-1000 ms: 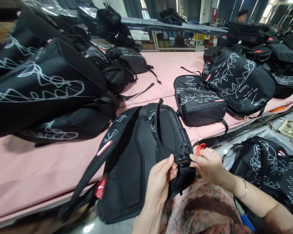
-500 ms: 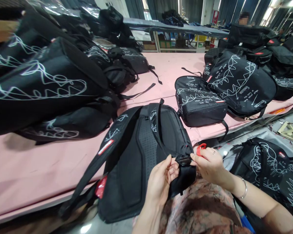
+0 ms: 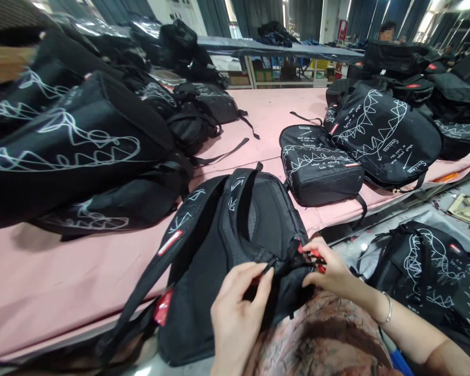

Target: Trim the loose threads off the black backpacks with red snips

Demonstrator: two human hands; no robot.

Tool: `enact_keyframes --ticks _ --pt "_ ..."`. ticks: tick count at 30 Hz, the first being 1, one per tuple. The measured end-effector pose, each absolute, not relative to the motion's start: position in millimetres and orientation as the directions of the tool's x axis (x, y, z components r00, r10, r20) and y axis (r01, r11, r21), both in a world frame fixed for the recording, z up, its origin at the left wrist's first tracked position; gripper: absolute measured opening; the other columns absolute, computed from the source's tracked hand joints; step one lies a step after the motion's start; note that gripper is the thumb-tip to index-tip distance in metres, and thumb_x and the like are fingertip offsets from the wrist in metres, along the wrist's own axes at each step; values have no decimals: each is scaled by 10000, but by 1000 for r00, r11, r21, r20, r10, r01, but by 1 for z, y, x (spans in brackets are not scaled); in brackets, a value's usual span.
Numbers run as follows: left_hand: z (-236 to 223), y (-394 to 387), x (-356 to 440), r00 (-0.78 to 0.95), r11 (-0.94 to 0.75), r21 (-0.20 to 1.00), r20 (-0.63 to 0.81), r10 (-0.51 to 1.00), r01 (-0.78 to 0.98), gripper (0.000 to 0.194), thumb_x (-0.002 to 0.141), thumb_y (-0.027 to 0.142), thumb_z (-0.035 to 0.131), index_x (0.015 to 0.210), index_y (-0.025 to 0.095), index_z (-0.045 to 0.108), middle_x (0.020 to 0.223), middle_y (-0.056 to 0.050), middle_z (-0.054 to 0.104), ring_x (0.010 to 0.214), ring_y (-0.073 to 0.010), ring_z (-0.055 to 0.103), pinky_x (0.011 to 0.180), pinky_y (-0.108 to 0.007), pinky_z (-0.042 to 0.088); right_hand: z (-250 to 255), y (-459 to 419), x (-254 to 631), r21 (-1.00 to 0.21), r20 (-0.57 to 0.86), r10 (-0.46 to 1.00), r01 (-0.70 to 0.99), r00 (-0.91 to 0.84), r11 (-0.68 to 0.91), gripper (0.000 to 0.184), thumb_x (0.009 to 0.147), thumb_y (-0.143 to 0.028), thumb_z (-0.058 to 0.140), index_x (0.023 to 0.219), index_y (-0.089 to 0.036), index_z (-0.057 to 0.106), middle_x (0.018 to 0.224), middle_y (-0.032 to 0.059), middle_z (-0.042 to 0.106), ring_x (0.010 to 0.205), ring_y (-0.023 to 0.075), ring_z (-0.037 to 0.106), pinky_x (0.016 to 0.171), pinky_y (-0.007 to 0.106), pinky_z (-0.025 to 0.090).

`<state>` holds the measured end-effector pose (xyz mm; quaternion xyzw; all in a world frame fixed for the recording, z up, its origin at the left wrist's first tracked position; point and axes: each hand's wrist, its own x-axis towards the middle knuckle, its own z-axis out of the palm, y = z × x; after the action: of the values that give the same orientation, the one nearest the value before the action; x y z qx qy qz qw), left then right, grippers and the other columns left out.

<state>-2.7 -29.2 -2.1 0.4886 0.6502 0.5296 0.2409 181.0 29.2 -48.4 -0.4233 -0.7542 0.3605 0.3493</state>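
Note:
A black backpack (image 3: 196,313) leans on the table's front edge with its padded back and shoulder straps facing up. At its right side, my left hand (image 3: 241,305) pinches a piece of black strap (image 3: 270,265) between thumb and fingertips. Close by, my right hand (image 3: 329,266) is closed around small red-handled snips (image 3: 316,257), their blades mostly hidden by fingers and dark fabric. The snips touch or lie very near the bag's side pocket (image 3: 292,287). A bit of red shows at the backpack's lower left side.
Black backpacks with white scribble prints are heaped on the left (image 3: 82,136) and right (image 3: 387,136) of the pink table (image 3: 258,120). More bags (image 3: 423,261) lie low at the right. A person (image 3: 386,34) is in the far background.
My left hand has moved slightly left and now pinches the strap. My right hand has turned, with the snips now lying across the fingers at the bag's side. The right shoulder strap has shifted left.

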Motion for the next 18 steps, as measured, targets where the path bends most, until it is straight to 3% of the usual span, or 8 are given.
enact_keyframes --ticks 3,6,10,14,16,18 --pt "-7 -37 -3 -419 -68 727 466 779 683 143 722 224 625 841 221 703 735 -35 580 655 -148 521 632 -237 396 -59 23 176 -706 304 845 492 -440 511 293 683 -185 687 952 -179 570 853 25 633 764 162 603 693 250 478" --pt "-18 -39 -1 -383 -27 555 608 695 831 195 738 192 612 916 191 692 653 -24 544 576 -124 482 559 -221 363 -68 23 174 -616 402 815 535 -417 578 308 703 -101 567 1005 -159 572 911 60 655 793 183 623 708 274 496" --pt "-30 -35 -3 -412 -2 538 648 640 843 185 757 194 597 921 174 681 640 -25 537 577 -125 494 569 -226 369 -78 31 176 -564 447 786 547 -428 619 368 720 -91 460 1067 -144 572 954 78 660 826 202 630 729 311 515" --pt "-35 -38 -12 -303 -75 470 674 674 879 219 773 138 543 960 168 654 656 -28 522 582 -123 516 577 -221 404 -84 32 181 -527 485 726 500 -486 687 409 712 -81 402 1060 -167 598 914 71 661 812 200 629 705 310 527" --pt "-38 -41 -14 -274 -55 444 640 718 894 258 787 101 475 963 175 648 658 -36 512 597 -131 526 575 -224 418 -83 29 182 -559 525 707 434 -474 707 371 699 -117 425 983 -228 636 850 53 668 764 209 639 651 311 534" --pt "-43 -42 -14 -328 32 440 617 716 897 280 771 77 428 903 176 655 668 -60 519 606 -153 527 558 -251 416 -78 25 181 -688 465 751 342 -469 640 272 652 -187 512 845 -313 657 738 32 656 675 212 640 533 292 524"
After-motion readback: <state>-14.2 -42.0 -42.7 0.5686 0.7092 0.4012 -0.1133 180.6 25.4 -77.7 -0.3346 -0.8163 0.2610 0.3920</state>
